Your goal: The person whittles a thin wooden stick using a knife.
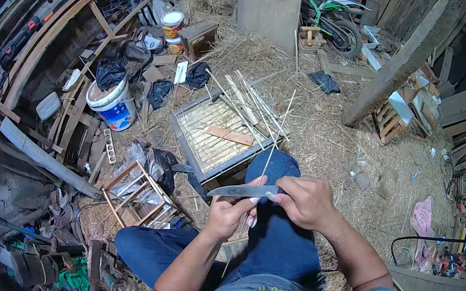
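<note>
A knife [238, 190] lies nearly level across my lap, its blade pointing left. My right hand [306, 202] is wrapped round its handle, the thumb along the blade's base. My left hand [231, 212] pinches a thin pale strip [277, 134] just where the blade crosses it. The strip rises up and away above my knee. Beyond the knee stands a low framed table [187, 154] with a slatted top. On it lie a short brown board [229, 135] and several thin sticks [245, 101].
A white bucket [114, 106] stands at the left, above a small wooden frame [139, 195]. A slanted post [396, 67] rises at the right. A motorbike [338, 29] is at the back. A pink cloth [423, 226] lies on the straw-covered floor.
</note>
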`<state>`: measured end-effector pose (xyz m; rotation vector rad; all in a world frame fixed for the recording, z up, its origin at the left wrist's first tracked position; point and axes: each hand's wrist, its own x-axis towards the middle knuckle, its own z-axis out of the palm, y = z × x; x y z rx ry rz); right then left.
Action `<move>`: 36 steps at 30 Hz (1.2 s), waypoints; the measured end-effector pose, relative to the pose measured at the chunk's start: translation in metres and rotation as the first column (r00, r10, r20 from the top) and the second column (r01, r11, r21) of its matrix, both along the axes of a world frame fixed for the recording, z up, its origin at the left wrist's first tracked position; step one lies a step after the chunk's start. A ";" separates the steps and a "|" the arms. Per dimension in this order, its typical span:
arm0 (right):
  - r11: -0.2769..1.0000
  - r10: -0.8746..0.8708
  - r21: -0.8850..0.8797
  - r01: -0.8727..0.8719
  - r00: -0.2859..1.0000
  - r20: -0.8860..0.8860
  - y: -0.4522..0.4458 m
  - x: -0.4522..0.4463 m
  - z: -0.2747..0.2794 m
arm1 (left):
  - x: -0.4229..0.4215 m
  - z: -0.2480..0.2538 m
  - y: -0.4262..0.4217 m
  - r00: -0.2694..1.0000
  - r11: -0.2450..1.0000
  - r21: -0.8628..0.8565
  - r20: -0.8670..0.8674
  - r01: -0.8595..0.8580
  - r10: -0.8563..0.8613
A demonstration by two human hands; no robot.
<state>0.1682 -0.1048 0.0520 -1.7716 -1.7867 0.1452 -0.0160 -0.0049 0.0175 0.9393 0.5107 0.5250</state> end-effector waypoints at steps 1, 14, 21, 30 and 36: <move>1.000 -0.006 0.015 0.006 1.000 0.015 0.001 0.002 0.001 | 0.000 0.000 0.002 1.000 0.999 -0.030 -0.014 0.025 -0.025; 0.972 -0.174 -0.117 0.201 0.292 -0.940 0.030 0.017 -0.016 | -0.002 -0.016 -0.001 0.966 0.966 -0.052 -0.019 0.255 -0.256; 0.984 -0.113 -0.038 0.173 0.450 -0.886 0.038 0.021 -0.027 | 0.005 -0.009 -0.006 0.982 0.987 -0.048 -0.102 0.152 -0.156; 0.992 -0.118 -0.049 0.115 0.991 -0.060 -0.015 -0.012 -0.008 | 0.012 -0.008 -0.008 1.000 1.000 -0.021 -0.016 -0.023 0.022; 0.994 -0.106 -0.002 0.106 0.994 0.018 -0.013 -0.007 -0.010 | 0.008 -0.011 -0.008 1.000 1.000 0.011 -0.026 -0.016 0.016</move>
